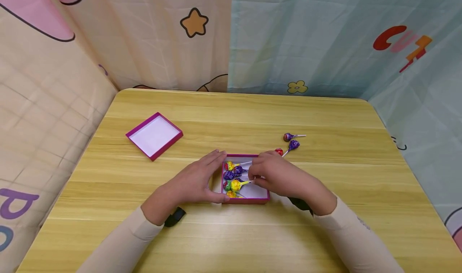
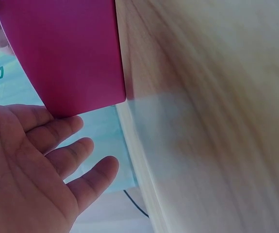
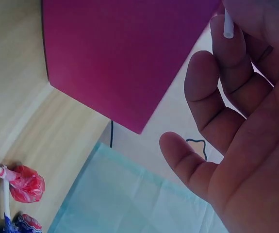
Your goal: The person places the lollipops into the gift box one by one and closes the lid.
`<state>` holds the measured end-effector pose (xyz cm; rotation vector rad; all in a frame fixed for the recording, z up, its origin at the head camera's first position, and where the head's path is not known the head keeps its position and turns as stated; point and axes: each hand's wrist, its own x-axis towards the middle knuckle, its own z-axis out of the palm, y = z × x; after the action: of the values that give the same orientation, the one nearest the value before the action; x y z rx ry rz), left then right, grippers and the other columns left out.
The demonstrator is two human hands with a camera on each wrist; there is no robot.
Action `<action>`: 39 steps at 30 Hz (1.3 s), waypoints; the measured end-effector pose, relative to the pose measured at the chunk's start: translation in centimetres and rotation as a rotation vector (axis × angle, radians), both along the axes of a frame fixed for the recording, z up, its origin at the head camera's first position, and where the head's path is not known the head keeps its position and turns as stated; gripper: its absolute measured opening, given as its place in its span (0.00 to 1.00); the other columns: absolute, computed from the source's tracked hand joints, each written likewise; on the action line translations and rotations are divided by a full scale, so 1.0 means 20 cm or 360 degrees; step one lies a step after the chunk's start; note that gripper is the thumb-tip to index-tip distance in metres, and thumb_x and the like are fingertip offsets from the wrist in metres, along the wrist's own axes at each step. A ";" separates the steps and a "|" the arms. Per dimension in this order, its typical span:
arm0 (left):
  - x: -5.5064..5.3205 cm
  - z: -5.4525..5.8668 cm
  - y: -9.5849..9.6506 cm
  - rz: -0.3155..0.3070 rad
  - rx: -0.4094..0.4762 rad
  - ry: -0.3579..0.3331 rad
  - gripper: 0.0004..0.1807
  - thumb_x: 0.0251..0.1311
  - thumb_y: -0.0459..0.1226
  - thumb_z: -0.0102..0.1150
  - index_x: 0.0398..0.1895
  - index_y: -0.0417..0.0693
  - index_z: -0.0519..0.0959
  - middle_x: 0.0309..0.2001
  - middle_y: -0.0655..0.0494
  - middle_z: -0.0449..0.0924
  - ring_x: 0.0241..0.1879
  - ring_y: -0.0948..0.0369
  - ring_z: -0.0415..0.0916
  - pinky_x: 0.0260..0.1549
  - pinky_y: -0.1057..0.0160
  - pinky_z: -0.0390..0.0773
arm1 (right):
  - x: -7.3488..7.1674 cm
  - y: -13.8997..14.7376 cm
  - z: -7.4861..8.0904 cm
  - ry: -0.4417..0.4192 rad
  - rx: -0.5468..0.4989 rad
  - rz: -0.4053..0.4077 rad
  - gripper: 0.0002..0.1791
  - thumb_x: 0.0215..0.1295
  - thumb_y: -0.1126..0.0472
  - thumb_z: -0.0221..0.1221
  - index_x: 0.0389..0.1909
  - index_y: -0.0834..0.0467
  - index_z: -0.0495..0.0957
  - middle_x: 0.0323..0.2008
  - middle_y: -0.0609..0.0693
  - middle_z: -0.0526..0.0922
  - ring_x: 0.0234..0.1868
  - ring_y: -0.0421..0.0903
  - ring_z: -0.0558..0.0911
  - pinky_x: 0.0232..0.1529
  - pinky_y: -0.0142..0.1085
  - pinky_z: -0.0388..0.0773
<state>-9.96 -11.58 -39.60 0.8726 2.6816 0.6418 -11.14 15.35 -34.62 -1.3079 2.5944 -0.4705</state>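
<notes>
A magenta box (image 1: 246, 201) with a white inside holds several lollipops in purple, yellow, red and green wrappers. My left hand (image 1: 193, 180) spans its left side, thumb at the front corner and fingers at the back corner. Over the box's right part, my right hand (image 1: 279, 176) pinches the white stick of a yellow lollipop (image 1: 236, 185), whose head lies above the others at the left. The stick's end (image 3: 228, 30) pokes out between the fingers in the right wrist view. That hand covers the box's right rear corner.
The box's lid (image 1: 155, 136), white side up, lies at the left rear of the wooden table (image 1: 325, 241). Right of the box are a purple lollipop (image 1: 294, 145), a red lollipop (image 3: 26, 184) and a dark red-and-purple lollipop (image 1: 287, 137). Printed curtains hang behind the table.
</notes>
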 end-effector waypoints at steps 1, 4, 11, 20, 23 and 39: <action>0.00 0.00 0.00 -0.0001 -0.0002 0.0004 0.66 0.43 0.77 0.56 0.80 0.52 0.50 0.78 0.56 0.48 0.77 0.58 0.44 0.69 0.48 0.59 | 0.00 0.00 0.00 0.0006 0.0009 0.0005 0.03 0.62 0.63 0.67 0.32 0.52 0.85 0.28 0.36 0.77 0.35 0.40 0.74 0.52 0.47 0.71; 0.00 0.00 0.00 -0.0003 -0.0004 0.0017 0.66 0.43 0.77 0.57 0.80 0.51 0.50 0.78 0.56 0.49 0.77 0.58 0.44 0.69 0.49 0.59 | 0.01 -0.01 -0.02 0.0018 0.0036 0.0018 0.03 0.62 0.63 0.67 0.33 0.51 0.85 0.28 0.36 0.78 0.36 0.41 0.75 0.55 0.48 0.70; 0.00 0.00 0.00 -0.0009 0.0003 0.0029 0.65 0.43 0.75 0.59 0.80 0.50 0.51 0.78 0.56 0.49 0.77 0.58 0.44 0.69 0.50 0.59 | 0.02 -0.03 -0.04 0.0052 0.0137 0.0048 0.03 0.64 0.61 0.65 0.33 0.50 0.85 0.29 0.37 0.79 0.39 0.42 0.77 0.59 0.53 0.68; 0.00 0.00 0.00 -0.0009 -0.0006 0.0032 0.65 0.43 0.75 0.59 0.80 0.50 0.51 0.78 0.55 0.49 0.77 0.57 0.45 0.69 0.50 0.59 | 0.02 -0.02 -0.05 0.0080 0.0208 0.0067 0.03 0.64 0.60 0.66 0.31 0.49 0.84 0.28 0.37 0.79 0.38 0.43 0.76 0.60 0.55 0.67; 0.00 0.00 0.01 -0.0007 -0.0010 0.0029 0.65 0.43 0.75 0.59 0.80 0.50 0.51 0.78 0.55 0.49 0.77 0.57 0.45 0.69 0.49 0.59 | 0.02 -0.02 -0.05 0.0107 0.0224 0.0090 0.05 0.64 0.60 0.66 0.28 0.49 0.84 0.26 0.37 0.78 0.36 0.43 0.75 0.59 0.57 0.67; 0.00 0.00 0.00 -0.0004 0.0004 0.0013 0.65 0.43 0.75 0.61 0.80 0.51 0.50 0.78 0.56 0.49 0.77 0.57 0.44 0.69 0.49 0.59 | 0.03 -0.02 -0.06 0.0011 0.0321 0.0082 0.06 0.60 0.59 0.70 0.27 0.47 0.83 0.24 0.35 0.78 0.34 0.43 0.72 0.61 0.64 0.60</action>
<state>-9.92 -11.52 -39.56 0.8806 2.6871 0.6425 -10.47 14.87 -35.84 -1.3054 2.5288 -0.1897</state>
